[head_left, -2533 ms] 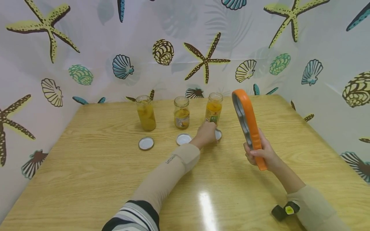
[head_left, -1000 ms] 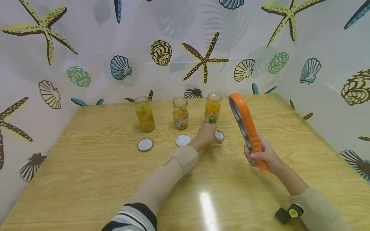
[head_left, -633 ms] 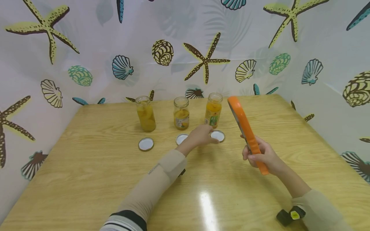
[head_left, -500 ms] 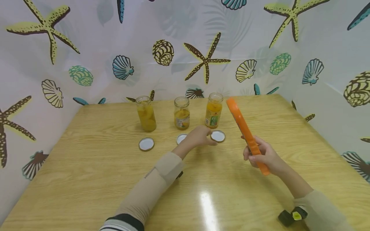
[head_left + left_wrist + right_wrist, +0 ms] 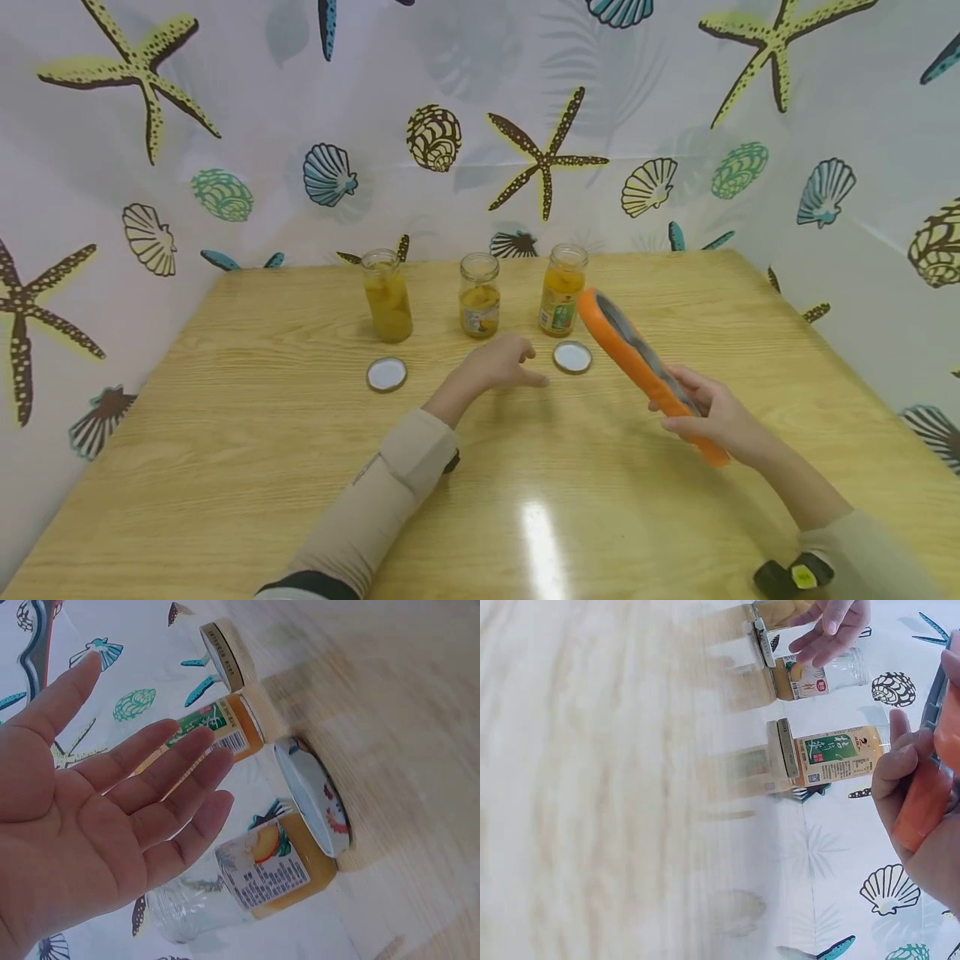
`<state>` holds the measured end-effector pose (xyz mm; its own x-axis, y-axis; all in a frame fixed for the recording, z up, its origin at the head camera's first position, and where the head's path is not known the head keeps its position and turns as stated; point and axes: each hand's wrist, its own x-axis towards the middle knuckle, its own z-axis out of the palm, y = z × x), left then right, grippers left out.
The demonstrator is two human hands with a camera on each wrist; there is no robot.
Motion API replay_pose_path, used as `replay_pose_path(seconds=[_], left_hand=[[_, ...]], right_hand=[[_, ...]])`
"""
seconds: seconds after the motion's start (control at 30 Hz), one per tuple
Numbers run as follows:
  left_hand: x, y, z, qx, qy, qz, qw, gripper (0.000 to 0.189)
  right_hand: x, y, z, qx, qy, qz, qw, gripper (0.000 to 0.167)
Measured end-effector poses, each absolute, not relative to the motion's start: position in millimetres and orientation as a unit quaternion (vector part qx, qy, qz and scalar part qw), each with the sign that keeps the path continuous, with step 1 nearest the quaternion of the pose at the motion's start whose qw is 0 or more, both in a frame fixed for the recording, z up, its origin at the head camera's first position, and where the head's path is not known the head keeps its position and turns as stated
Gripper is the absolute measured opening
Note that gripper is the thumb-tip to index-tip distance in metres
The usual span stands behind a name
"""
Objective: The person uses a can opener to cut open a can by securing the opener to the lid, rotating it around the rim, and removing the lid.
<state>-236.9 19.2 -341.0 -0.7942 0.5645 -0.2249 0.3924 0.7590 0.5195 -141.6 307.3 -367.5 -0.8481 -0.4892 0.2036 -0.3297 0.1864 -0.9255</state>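
Note:
My right hand (image 5: 723,421) grips the handle of an orange jar opener (image 5: 637,365) with a grey wavy inner edge, held tilted above the table's right side. My left hand (image 5: 491,364) holds nothing; its fingers and thumb are spread in the left wrist view. It hovers over the middle lid (image 5: 313,796), which it mostly hides in the head view. The right lid (image 5: 572,357) and left lid (image 5: 387,374) lie with white insides up. Behind the lids stand three uncovered glass jars of yellow-orange fruit: left jar (image 5: 388,307), middle jar (image 5: 480,308) and right jar (image 5: 561,302).
The wooden table (image 5: 225,467) stretches in front of the jars and to both sides. Behind it hangs a white cloth (image 5: 480,75) printed with starfish and shells, which also walls in the left and right sides.
My left hand has drawn back leftward from the right lid, which now shows whole. My right hand has lowered the jar opener, tilting it further left and turning its grey inner side upward.

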Motion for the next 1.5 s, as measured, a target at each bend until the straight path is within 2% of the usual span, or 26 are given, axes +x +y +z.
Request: replay_pose_path(seconds=[0.2,0.53,0.8,0.93,1.1,1.33,1.5], left_hand=[[-235,8,-339,0.252,0.928,0.217,0.17,0.055],[-230,3,-332,0.243,0.93,0.215,0.173,0.055],[-226,-6,-327,0.249,0.927,0.229,0.164,0.055],[-225,-9,-327,0.255,0.924,0.23,0.166,0.054],[-224,-11,-330,0.259,0.922,0.23,0.172,0.054],[-223,-12,-334,0.251,0.925,0.219,0.183,0.055],[-223,-13,-335,0.256,0.923,0.222,0.181,0.055]], right_hand=[[-137,314,-367,-0.252,0.801,-0.541,0.047,0.054],[-134,316,-373,-0.247,0.835,-0.488,0.055,0.051],[-133,316,-375,-0.246,0.866,-0.429,0.077,0.039],[-133,316,-376,-0.26,0.864,-0.422,0.083,0.038],[-133,315,-379,-0.272,0.879,-0.381,0.092,0.042],[-131,315,-385,-0.27,0.877,-0.373,0.135,0.051],[-131,316,-385,-0.282,0.875,-0.367,0.139,0.052]])
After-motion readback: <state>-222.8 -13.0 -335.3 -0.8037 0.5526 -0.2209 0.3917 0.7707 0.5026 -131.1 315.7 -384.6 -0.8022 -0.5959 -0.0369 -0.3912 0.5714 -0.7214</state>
